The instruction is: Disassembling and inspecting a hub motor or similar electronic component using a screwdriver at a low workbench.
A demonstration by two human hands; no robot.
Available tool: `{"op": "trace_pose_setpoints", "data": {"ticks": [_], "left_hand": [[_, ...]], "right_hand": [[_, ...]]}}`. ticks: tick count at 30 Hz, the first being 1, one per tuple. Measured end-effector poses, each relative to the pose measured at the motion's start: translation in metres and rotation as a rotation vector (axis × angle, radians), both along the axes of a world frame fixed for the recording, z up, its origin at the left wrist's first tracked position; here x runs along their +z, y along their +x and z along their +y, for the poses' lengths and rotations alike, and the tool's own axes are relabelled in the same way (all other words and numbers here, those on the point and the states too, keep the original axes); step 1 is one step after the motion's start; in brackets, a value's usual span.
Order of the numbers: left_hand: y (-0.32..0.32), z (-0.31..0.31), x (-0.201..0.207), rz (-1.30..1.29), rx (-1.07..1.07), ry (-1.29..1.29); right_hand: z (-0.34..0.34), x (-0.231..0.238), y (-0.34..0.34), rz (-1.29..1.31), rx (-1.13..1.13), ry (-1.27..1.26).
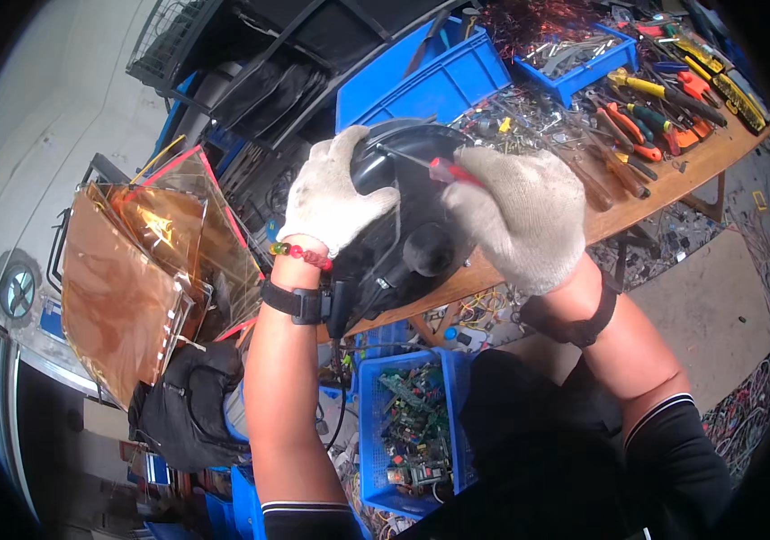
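Observation:
A large black plastic housing (414, 200) with a curved rim and a round black knob (428, 249) lies tilted over the table's near left edge. My gloved left hand (335, 191) holds it at the left side, thumb spread across its face. In my gloved right hand (529, 216) is a screwdriver (450, 170) with a red handle, gripped in closed fingers. The screwdriver's thin shaft points up and left, its tip close to the housing near the left thumb. Whether the tip sits in a screw is too small to tell.
Blue bins (430, 81) stand behind the housing. Pliers and other hand tools (641, 126) lie at the right of the wooden table (673, 184). A blue crate (371, 432) of green circuit boards is below. Brownish translucent sheets (119, 288) lean at the left.

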State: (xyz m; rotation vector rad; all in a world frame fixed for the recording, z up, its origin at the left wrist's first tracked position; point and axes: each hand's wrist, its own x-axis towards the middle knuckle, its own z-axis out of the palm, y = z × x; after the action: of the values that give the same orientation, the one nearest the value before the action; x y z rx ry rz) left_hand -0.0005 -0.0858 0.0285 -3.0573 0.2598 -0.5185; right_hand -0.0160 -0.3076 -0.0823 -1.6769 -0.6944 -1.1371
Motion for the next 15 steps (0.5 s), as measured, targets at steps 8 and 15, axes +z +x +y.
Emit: {"op": "trace_pose_setpoints", "data": {"ticks": [8, 15], "left_hand": [[0.001, 0.001, -0.001, -0.016, -0.017, 0.007], [0.002, 0.002, -0.002, -0.035, -0.047, 0.015]], "right_hand": [[0.000, 0.006, 0.006, -0.237, -0.141, 0.099], [-0.005, 0.006, 0.015, -0.249, -0.163, 0.028]]}}
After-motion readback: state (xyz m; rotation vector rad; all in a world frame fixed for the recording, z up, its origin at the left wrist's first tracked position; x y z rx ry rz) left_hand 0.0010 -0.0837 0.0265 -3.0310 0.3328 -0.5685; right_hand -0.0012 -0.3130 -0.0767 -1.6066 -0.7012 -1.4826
